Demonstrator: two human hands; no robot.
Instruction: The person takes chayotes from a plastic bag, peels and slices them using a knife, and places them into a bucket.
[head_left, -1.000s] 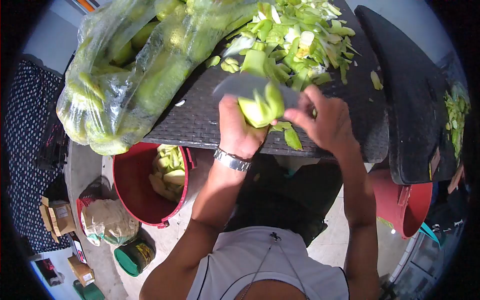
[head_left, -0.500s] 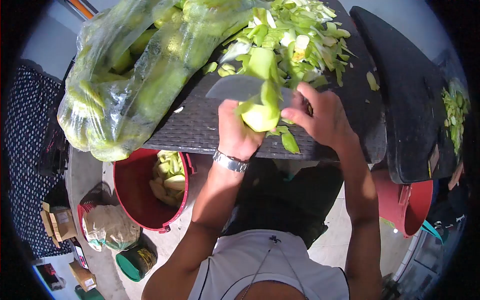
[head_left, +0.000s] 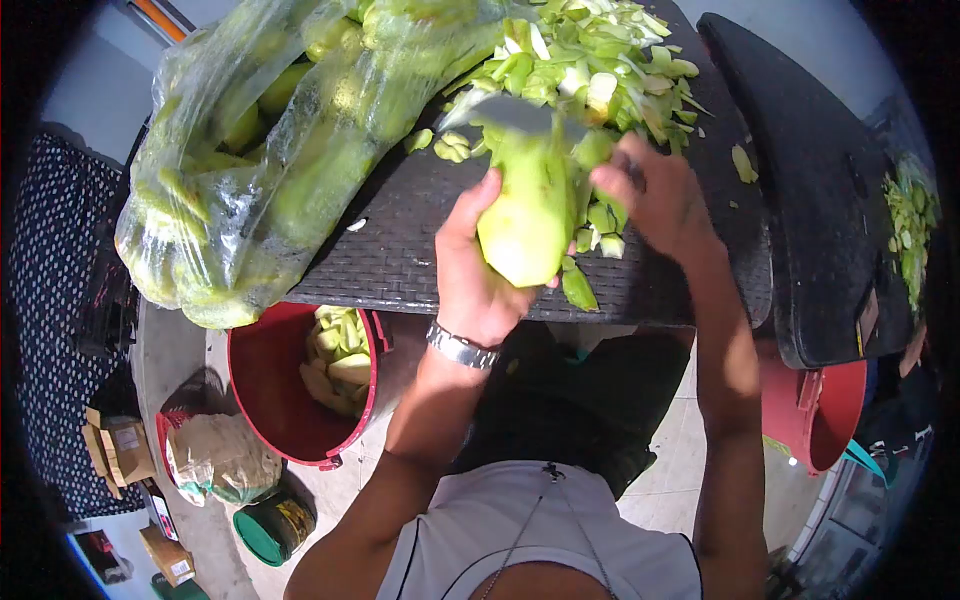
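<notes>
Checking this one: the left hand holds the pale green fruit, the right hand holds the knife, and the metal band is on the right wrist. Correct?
Not quite: the head view shows the metal band on the left wrist. The left hand does hold the pale green fruit, the right hand the knife.

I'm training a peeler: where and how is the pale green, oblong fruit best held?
Hold the pale green, oblong fruit around its near half, probably from left and below, as the left hand does: the rounded body suits a cupping grip, clear of the broad grey metal blade at its far end.
</notes>
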